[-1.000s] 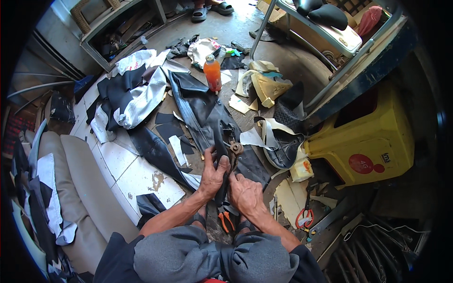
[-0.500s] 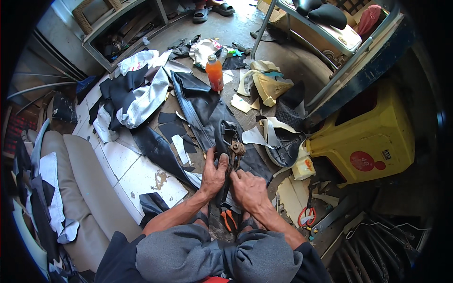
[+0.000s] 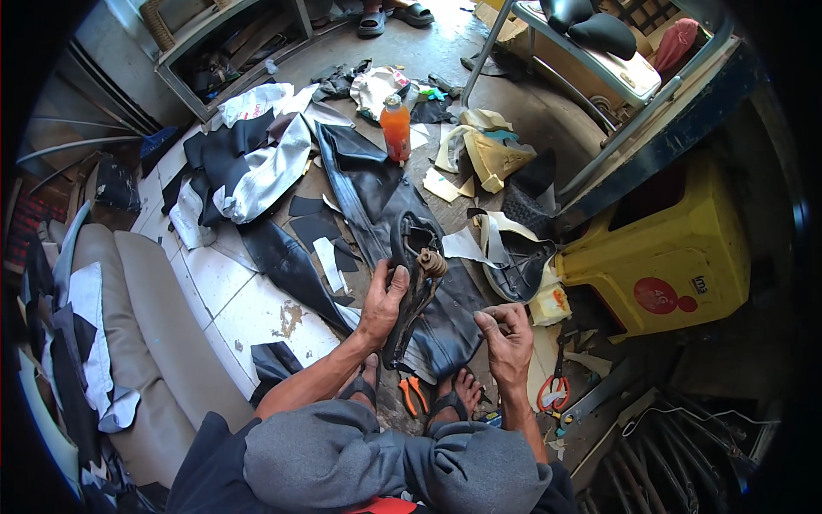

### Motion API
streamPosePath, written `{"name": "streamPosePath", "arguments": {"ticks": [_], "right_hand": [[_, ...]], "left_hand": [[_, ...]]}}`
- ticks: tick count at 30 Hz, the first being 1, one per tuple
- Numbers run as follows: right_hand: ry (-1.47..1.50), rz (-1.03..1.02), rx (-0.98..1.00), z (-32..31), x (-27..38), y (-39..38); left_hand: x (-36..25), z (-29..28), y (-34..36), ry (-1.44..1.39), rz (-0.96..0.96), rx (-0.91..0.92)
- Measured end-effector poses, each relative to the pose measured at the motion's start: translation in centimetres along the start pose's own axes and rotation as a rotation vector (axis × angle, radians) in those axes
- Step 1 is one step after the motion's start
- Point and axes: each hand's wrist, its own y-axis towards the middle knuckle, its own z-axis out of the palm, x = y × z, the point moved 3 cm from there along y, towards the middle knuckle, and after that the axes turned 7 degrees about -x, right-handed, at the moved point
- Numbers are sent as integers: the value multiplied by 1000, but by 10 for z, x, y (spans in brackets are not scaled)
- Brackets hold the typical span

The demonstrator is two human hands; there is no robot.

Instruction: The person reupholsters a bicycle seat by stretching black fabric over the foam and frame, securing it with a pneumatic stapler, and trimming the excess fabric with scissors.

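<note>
My left hand (image 3: 381, 304) grips the edge of an elongated black saddle-like piece (image 3: 400, 330) with metal rails and a rusty clamp (image 3: 431, 263); it rests over a large black vinyl sheet (image 3: 458, 330). My right hand (image 3: 507, 338) is away from that piece, to its right, fingers curled and thumb against forefinger; whatever they hold, if anything, is too small to make out. Orange-handled pliers (image 3: 413, 394) lie between my sandalled feet. Red-handled scissors (image 3: 553, 396) lie at right. A black shell with pale padding (image 3: 520, 274) sits right of the sheet.
An orange drink bottle (image 3: 396, 133) stands among scattered offcuts (image 3: 253, 167). A yellow plastic stool (image 3: 685, 240) lies at right below a metal-framed chair (image 3: 625, 77). A beige padded cushion (image 3: 171, 325) is at left. Another person's sandalled feet (image 3: 390, 19) appear at the top.
My right hand has left the black piece and moved right, with a pinch. The piece now shows more of its rails and clamp. My left hand still grips it.
</note>
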Motion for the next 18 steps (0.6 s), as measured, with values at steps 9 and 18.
{"name": "streamPosePath", "arguments": {"ticks": [9,18], "right_hand": [[312,276,41,-6,-26,-5],[353,372,71,-6,-27,-8]], "left_hand": [[1,11,-1,-124,-121,112],[16,5,5,-472,-392,207]]}}
